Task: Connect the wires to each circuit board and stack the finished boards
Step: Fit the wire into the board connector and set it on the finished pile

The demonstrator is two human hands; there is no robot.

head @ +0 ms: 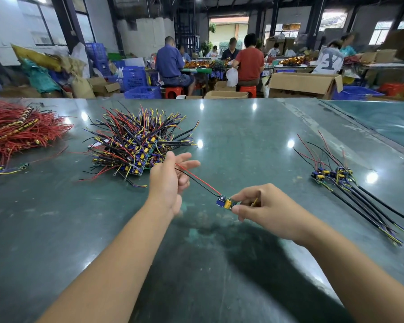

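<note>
My right hand [263, 206] pinches a small circuit board [226, 202] with blue and yellow parts, held above the green table [242, 141]. A red and a black wire [197, 180] run from the board up and left to my left hand [170, 180], whose fingers are spread loosely around the wire ends. Whether those fingers pinch the wires is hidden. A big heap of wired boards [135, 143] lies behind my left hand. At the right, a few boards with long black leads [336, 176] lie side by side.
A bundle of red wires [17, 131] lies at the far left, with two loose small boards [12, 167] in front of it. Beyond the table's far edge, people sit at benches among cardboard boxes [303, 85] and blue crates [142, 92].
</note>
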